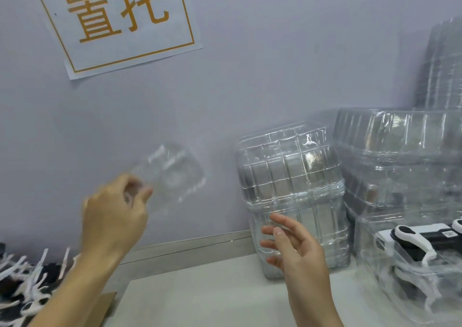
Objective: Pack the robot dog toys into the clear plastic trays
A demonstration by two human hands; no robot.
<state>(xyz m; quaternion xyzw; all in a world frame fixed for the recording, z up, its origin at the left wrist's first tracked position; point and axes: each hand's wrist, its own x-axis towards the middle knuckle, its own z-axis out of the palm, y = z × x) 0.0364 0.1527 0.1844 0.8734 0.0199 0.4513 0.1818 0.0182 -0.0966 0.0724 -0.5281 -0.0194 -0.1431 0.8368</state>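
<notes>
My left hand [115, 214] pinches the near edge of a single clear plastic tray [172, 171] and holds it up in the air in front of the wall; the tray is blurred. My right hand [295, 249] hovers with relaxed, spread fingers right in front of a tall stack of clear trays [292, 184] standing against the wall. A black and white robot dog toy [420, 241] lies packed in a clear tray [400, 289] at the right edge. A heap of black and white robot dog toys [22, 284] fills the lower left corner.
More stacks of clear trays [400, 156] stand at the back right, one rising higher behind [442, 76]. A paper sign with orange characters [117, 19] hangs on the wall. A white tabletop [212, 296] lies below, with a cardboard edge [107, 306] at its left.
</notes>
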